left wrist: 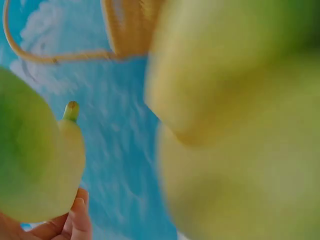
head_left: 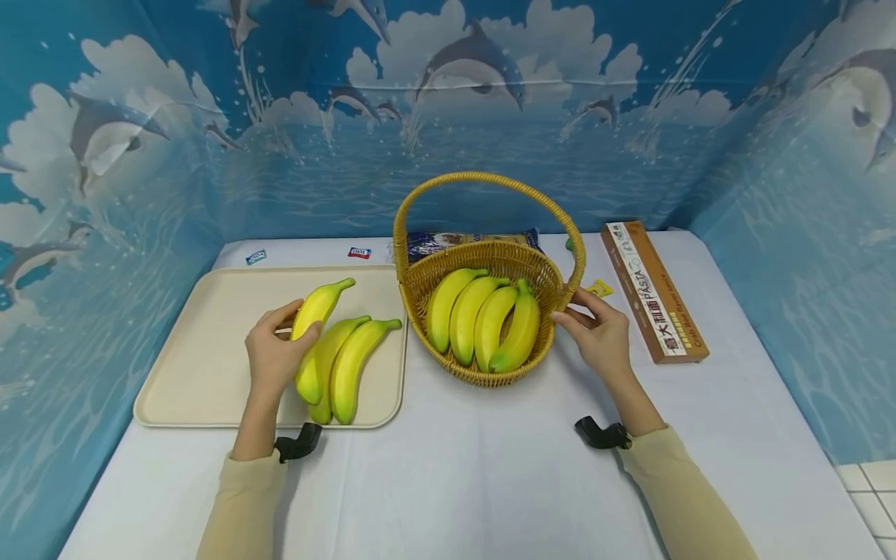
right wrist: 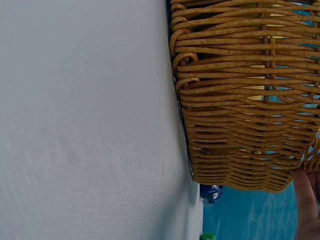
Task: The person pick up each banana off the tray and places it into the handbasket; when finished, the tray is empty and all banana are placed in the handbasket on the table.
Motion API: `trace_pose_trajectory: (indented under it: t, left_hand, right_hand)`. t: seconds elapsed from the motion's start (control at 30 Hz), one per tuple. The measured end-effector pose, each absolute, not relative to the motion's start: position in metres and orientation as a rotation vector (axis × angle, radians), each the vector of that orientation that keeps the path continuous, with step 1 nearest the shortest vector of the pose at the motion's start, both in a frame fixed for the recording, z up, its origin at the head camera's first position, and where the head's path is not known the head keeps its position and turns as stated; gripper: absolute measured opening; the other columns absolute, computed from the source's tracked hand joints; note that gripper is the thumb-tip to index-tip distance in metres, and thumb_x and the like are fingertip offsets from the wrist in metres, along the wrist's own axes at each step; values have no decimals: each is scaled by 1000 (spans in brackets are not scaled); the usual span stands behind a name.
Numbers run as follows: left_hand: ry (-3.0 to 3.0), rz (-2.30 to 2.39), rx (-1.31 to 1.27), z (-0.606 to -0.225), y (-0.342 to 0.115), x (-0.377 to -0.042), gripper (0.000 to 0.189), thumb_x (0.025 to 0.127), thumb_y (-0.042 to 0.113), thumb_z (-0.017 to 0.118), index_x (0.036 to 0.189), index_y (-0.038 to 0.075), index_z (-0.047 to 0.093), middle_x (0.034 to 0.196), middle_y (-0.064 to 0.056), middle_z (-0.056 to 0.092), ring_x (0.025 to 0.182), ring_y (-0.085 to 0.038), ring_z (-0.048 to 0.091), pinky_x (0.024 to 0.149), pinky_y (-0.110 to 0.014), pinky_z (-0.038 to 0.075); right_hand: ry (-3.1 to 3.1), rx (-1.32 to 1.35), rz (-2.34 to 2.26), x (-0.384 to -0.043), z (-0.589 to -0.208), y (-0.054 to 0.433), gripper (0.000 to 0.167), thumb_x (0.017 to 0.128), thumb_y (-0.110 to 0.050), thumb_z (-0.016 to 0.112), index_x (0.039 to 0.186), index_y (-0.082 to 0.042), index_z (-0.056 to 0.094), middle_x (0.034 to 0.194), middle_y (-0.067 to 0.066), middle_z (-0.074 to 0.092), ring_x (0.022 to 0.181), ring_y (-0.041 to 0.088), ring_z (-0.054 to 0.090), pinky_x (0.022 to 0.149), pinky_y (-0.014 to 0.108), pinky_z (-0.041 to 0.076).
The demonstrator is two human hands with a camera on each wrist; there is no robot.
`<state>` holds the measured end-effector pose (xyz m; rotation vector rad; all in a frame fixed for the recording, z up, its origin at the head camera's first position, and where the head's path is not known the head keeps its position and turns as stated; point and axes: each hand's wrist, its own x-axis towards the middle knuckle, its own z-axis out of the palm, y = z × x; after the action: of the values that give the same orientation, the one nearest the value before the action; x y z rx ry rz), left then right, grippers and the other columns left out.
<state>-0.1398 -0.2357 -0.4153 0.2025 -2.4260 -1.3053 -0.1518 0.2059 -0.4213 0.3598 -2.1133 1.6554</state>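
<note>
My left hand point(head_left: 273, 346) grips a yellow banana point(head_left: 318, 305) above the beige tray point(head_left: 196, 334), its stem pointing up and right. Two more bananas point(head_left: 358, 365) lie on the tray close beside it. In the left wrist view the gripped banana point(left wrist: 40, 155) shows at the left, with large blurred bananas point(left wrist: 240, 150) filling the right. With thumb and fingers my right hand point(head_left: 598, 330) holds the right rim of a wicker basket point(head_left: 483, 379), where its tall handle joins. Several bananas point(head_left: 465, 319) lie side by side in the basket. The right wrist view shows the woven wall point(right wrist: 240, 110) near the thumb.
A brown pasta box point(head_left: 654, 292) lies right of the basket. Behind the basket is a dark blue packet point(head_left: 427, 245). A yellow wrapper point(head_left: 600, 288) is near the right hand. Small red point(head_left: 359, 253) and blue point(head_left: 256, 257) wrapped pieces lie behind the tray. Dolphin-print cloth surrounds the white table.
</note>
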Motion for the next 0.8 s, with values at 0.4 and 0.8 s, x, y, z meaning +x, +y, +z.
trace_pose_trajectory:
  t: [0.4,0.8]
  left_hand:
    - [-2472,-1360,-140,-375,-141,-158,49,78,18,77,124,4,67,110,-13,66,95,-24,61,74,-32,49]
    - [-2473,-1364,-221,-384,-78,-204,49,83,26,72,127,6,65,105,-14,62,88,-26,56,76,-36,46]
  right_hand:
    - [-2121,338,1664,-151,-420,207,43,78,17,70,119,19,59,110,40,61,93,-7,66,78,14,54]
    - [-2100,379,1677,-152,-421,206,43,78,18,70,119,20,58,109,40,60,95,-6,66,78,15,54]
